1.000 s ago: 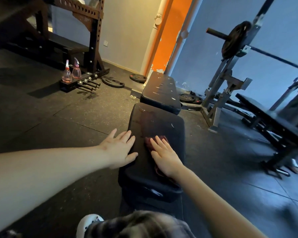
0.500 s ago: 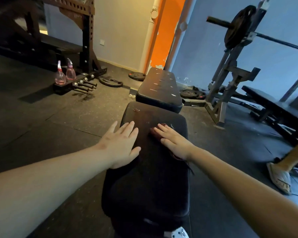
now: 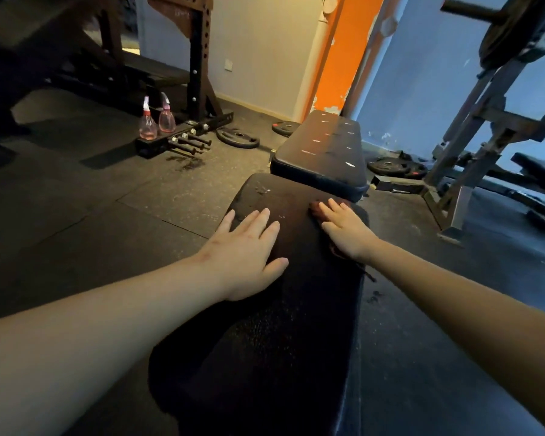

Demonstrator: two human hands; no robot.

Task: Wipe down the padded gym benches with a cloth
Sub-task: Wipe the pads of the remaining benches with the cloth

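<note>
Cloth [image 3: 314, 210] beneath flat right grip [image 3: 346, 231]

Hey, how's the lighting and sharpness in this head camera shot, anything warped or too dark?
Head view: dim, warm light on the left floor, cool blue on the right wall; the near bench pad is so dark the cloth under the right hand barely shows; wide-angle bending swells the left forearm.

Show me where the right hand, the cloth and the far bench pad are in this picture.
right hand [image 3: 346, 231]: head view, on the back of the hand.
cloth [image 3: 316, 210]: head view, on the reddish edge showing past the hand.
far bench pad [image 3: 320, 152]: head view, on the middle of its top surface.
</note>
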